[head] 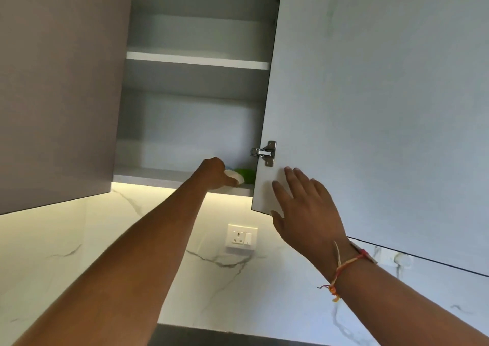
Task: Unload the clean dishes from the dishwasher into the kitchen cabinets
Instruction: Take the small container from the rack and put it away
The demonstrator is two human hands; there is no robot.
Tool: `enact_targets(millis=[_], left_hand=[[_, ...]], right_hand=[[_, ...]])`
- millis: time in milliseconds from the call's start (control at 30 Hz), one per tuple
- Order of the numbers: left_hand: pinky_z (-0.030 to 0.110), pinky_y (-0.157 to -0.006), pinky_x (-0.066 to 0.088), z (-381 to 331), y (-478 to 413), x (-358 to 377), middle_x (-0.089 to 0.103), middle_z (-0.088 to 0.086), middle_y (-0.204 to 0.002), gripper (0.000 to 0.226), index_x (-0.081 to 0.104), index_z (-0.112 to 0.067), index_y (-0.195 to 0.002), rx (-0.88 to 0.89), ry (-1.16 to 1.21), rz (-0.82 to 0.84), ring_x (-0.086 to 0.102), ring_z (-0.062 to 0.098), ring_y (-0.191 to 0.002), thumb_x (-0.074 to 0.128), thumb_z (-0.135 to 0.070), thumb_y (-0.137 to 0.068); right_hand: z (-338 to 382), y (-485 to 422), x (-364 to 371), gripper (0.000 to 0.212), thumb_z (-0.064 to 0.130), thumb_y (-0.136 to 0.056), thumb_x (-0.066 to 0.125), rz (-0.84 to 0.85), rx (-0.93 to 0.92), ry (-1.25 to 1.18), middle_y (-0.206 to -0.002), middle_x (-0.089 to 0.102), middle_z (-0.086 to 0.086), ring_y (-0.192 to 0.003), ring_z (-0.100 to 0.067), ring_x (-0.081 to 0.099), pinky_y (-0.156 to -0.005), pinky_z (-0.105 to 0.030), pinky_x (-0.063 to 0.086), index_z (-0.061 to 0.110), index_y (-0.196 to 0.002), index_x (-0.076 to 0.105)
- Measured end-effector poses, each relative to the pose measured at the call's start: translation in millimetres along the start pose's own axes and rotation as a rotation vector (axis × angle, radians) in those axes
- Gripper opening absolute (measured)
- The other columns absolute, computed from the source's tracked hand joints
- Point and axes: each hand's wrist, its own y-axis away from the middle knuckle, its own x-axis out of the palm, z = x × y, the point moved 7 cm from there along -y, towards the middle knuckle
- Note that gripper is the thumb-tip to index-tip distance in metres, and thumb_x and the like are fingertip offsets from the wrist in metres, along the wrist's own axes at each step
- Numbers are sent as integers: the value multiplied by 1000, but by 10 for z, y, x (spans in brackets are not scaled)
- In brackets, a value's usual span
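Note:
I look up into an open wall cabinet with a bottom shelf (148,175) and a higher shelf (195,60). My left hand (214,172) reaches onto the bottom shelf and grips a pale dish (236,176) at its rim. Right behind that dish sits a green dish (244,173), partly hidden by the door edge. My right hand (304,208) lies flat, fingers spread, against the inner face of the open cabinet door (370,107) near its lower corner.
A steel hinge (266,153) joins the door to the cabinet side. A shut grey cabinet door (58,86) is on the left. Below are a lit marble backsplash (79,245) and a wall socket (242,237).

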Motion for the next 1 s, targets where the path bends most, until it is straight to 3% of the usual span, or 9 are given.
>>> enact_targets(millis=[100, 200, 300, 567, 667, 767, 900, 1000], left_hand=[[26, -70, 42, -31, -78, 73, 68, 12, -105, 61, 68, -12, -114, -3, -5, 22, 62, 26, -100, 74, -58, -75], [31, -84, 51, -67, -104, 121, 68, 12, -103, 63, 68, -8, -109, -21, 5, 10, 63, 27, -101, 75, -60, -74], [35, -93, 49, -160, -103, 148, 67, 14, -115, 64, 67, -4, -115, -6, 6, -16, 61, 29, -107, 72, -57, -78], [34, -88, 46, -271, -20, 137, 61, 19, -118, 65, 66, -6, -117, -6, -39, -137, 57, 32, -111, 73, -57, -77], [39, -91, 48, -274, 118, 74, 55, 21, -120, 56, 62, -4, -119, -63, 32, -228, 55, 38, -111, 65, -50, -88], [51, -93, 49, -398, 394, -106, 54, 19, -122, 42, 60, -4, -120, -37, 106, -445, 51, 36, -116, 58, -38, -96], [45, -91, 50, -1035, 1078, -288, 58, 15, -122, 34, 57, -6, -120, 189, 96, -731, 52, 32, -114, 55, -30, -97], [38, -99, 47, -1794, 1666, -193, 54, 11, -129, 40, 52, -7, -127, 492, 73, -778, 50, 27, -121, 54, -34, -97]], right_hand=[[-57, -20, 51, 66, 52, -96, 44, 37, -37, 62, -164, 14, -13, -151, -32, 13, -121, -48, 14, 23, -153, 28], [-106, -8, 54, 66, 52, -97, 41, 38, -39, 84, -165, 11, -13, -152, -32, 10, -122, -48, 12, 22, -153, 27], [-186, 15, 44, 66, 52, -97, 40, 39, -26, 93, -165, 10, -14, -152, -32, 9, -122, -48, 12, 22, -153, 26], [-513, 266, -157, 61, 48, -91, 53, -45, 37, 134, -158, 31, -18, -147, -35, 28, -117, -50, 26, 18, -144, 49], [-777, 401, -334, 61, 48, -87, 56, -157, 91, 139, -155, 35, -20, -144, -37, 32, -114, -51, 29, 16, -139, 53], [-1117, 537, -530, 64, 50, -88, 54, -251, 158, 166, -155, 33, -22, -144, -38, 31, -114, -51, 28, 13, -141, 51], [-1631, 740, -756, 70, 48, -89, 51, -308, 286, 176, -156, 27, -27, -145, -41, 24, -114, -51, 26, 8, -146, 42], [-1912, 910, -822, 76, 44, -87, 53, -313, 390, 132, -157, 19, -30, -146, -44, 19, -117, -50, 23, 4, -149, 35]])
